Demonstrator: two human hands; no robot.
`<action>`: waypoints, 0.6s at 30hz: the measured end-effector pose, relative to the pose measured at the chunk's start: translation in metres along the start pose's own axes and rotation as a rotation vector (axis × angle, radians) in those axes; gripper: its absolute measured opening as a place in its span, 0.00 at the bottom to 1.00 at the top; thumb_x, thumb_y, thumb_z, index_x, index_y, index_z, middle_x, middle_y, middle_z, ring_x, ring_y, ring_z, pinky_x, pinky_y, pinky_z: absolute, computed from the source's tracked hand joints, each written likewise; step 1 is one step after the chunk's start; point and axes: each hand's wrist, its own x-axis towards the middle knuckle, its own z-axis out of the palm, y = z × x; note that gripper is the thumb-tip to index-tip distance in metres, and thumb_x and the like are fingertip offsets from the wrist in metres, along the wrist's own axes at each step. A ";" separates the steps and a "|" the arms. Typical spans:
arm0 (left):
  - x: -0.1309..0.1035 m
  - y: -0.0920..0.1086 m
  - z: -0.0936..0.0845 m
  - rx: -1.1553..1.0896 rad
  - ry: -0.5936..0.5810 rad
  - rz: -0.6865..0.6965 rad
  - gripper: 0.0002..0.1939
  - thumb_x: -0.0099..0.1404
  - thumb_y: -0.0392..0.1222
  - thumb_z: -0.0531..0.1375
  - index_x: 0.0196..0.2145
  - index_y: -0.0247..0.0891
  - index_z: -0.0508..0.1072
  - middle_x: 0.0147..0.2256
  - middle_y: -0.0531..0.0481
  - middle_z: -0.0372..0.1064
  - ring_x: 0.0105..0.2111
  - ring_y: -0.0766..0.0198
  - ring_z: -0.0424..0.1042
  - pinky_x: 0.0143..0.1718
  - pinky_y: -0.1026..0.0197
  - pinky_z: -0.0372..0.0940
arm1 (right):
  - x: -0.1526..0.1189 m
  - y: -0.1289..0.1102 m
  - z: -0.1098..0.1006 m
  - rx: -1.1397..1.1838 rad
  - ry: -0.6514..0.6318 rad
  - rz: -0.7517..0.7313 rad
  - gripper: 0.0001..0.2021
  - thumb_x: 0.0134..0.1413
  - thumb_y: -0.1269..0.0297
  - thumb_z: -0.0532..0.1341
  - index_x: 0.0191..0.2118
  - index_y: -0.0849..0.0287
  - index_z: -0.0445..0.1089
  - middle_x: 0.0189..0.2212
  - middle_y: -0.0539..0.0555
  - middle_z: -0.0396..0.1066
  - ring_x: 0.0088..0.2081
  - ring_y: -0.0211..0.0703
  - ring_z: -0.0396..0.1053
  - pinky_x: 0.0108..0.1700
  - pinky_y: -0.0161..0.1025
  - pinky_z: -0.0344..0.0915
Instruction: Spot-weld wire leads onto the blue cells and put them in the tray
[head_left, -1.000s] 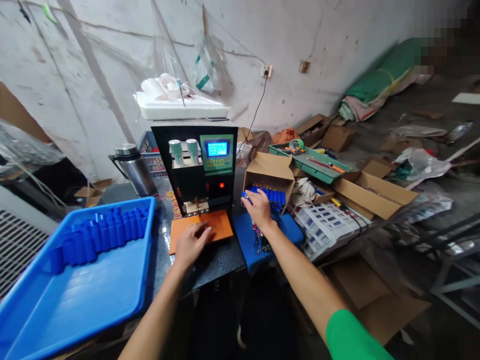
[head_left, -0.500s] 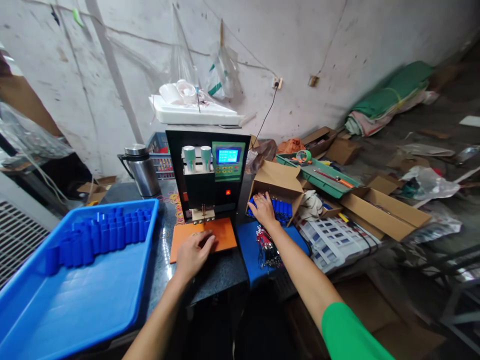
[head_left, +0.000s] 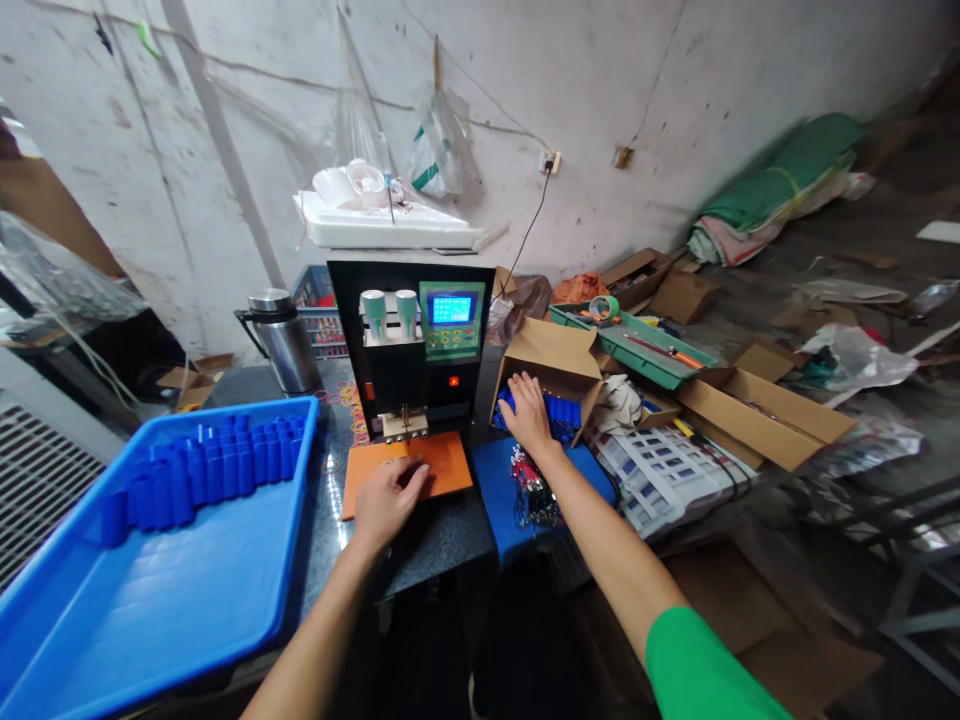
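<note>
My left hand (head_left: pixel 388 500) rests on the orange plate (head_left: pixel 450 463), thumb apart from the curled fingers, just below the tip of the black machine (head_left: pixel 397 375); whether it holds anything is hidden. On the right, my right hand (head_left: pixel 529 415) reaches with spread fingers over the blue cylinders (head_left: pixel 562 415) in the open cardboard box (head_left: pixel 559 345), and nothing shows in its grip. Red and black wires (head_left: pixel 534 490) lie on a blue surface (head_left: pixel 499 500) beside my right forearm.
A blue tray (head_left: pixel 187 590) with several blue cylinders (head_left: pixel 225 460) fills the left. A steel jug (head_left: pixel 281 340) stands behind it. Right of the box are a green tray (head_left: pixel 649 350), a white basket (head_left: pixel 652 480) and a long cardboard box (head_left: pixel 765 410).
The view has shifted very slightly. Both hands keep nearly the same places and poses, left on the orange plate and right over the box.
</note>
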 end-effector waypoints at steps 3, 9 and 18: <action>0.002 -0.002 0.001 -0.010 -0.001 -0.006 0.20 0.64 0.56 0.56 0.42 0.41 0.79 0.41 0.47 0.78 0.41 0.55 0.76 0.45 0.56 0.68 | -0.042 -0.040 -0.024 0.142 0.080 -0.016 0.19 0.64 0.68 0.53 0.57 0.65 0.69 0.57 0.65 0.69 0.65 0.54 0.57 0.67 0.61 0.52; 0.006 -0.002 -0.001 -0.049 -0.025 -0.027 0.23 0.63 0.59 0.56 0.42 0.38 0.78 0.42 0.45 0.78 0.42 0.53 0.76 0.47 0.55 0.68 | -0.215 -0.136 -0.056 0.494 0.014 0.014 0.22 0.61 0.73 0.52 0.57 0.51 0.70 0.50 0.57 0.75 0.59 0.51 0.67 0.60 0.56 0.68; 0.004 0.033 -0.028 -0.230 -0.061 -0.037 0.28 0.58 0.62 0.60 0.40 0.32 0.78 0.38 0.42 0.79 0.42 0.51 0.77 0.48 0.53 0.69 | -0.446 -0.120 -0.054 0.446 0.026 0.487 0.14 0.56 0.62 0.54 0.36 0.49 0.80 0.34 0.59 0.79 0.38 0.56 0.79 0.41 0.51 0.80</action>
